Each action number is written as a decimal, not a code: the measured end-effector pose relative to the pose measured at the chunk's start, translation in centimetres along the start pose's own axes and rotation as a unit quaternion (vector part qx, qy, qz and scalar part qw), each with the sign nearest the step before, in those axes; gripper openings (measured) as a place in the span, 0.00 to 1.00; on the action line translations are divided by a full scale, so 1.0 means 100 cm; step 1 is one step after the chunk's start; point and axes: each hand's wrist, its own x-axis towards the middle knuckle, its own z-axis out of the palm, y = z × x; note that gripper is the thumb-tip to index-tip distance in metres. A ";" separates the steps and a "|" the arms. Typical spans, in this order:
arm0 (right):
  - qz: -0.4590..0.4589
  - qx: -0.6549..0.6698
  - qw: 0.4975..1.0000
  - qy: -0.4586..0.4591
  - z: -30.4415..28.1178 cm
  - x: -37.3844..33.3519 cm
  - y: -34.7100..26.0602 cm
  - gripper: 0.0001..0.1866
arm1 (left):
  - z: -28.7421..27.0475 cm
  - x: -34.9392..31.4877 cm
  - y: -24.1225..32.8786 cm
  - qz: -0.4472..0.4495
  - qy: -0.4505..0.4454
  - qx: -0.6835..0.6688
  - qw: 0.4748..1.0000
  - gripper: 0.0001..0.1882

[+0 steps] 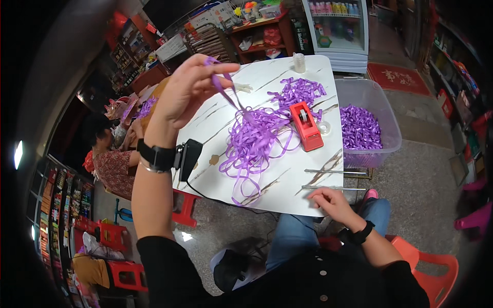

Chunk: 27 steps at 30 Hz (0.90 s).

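Note:
My left hand (197, 84) is raised over the table's left side, its fingers closed on a purple ribbon (226, 88). The ribbon runs down to a loose tangled heap of purple ribbon (254, 136) on the white marbled table (277, 187). At the table's near right edge, my right hand (335, 205) has its fingers curled in, with nothing seen in them. Just beyond it lie two thin metal rods (334, 188), sticking out past the edge. A red tape dispenser (309, 134) stands right of the heap, next to a clear tape roll (324, 127).
Short purple ribbon pieces (298, 92) lie farther back, near a clear cylindrical container (299, 62). A translucent bin (393, 120) of purple pieces stands right of the table. A person (115, 159) sits at the left; red stools (185, 210) and a drinks fridge (339, 31) are around.

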 end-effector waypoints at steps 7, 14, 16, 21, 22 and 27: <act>-0.080 -0.062 0.994 -0.034 -0.021 0.031 -0.045 0.19 | 0.035 -0.028 0.015 0.026 -0.092 -0.039 0.995 0.11; -0.238 -0.111 0.965 -0.011 0.010 0.073 -0.090 0.23 | 0.071 -0.060 0.025 0.028 -0.181 -0.073 0.980 0.13; -0.258 -0.146 0.954 -0.037 0.018 0.095 -0.084 0.20 | 0.081 -0.063 0.026 0.029 -0.185 -0.067 0.980 0.13; -0.134 -0.132 0.974 -0.124 0.029 0.104 -0.063 0.11 | 0.069 -0.077 0.032 0.004 -0.153 -0.109 0.982 0.11; -0.133 -0.133 0.974 -0.127 0.027 0.107 -0.057 0.11 | 0.064 -0.079 0.032 0.004 -0.151 -0.110 0.982 0.11; 0.030 0.072 0.991 -0.108 0.017 0.116 -0.057 0.12 | 0.046 -0.091 0.025 -0.074 -0.145 -0.049 0.985 0.07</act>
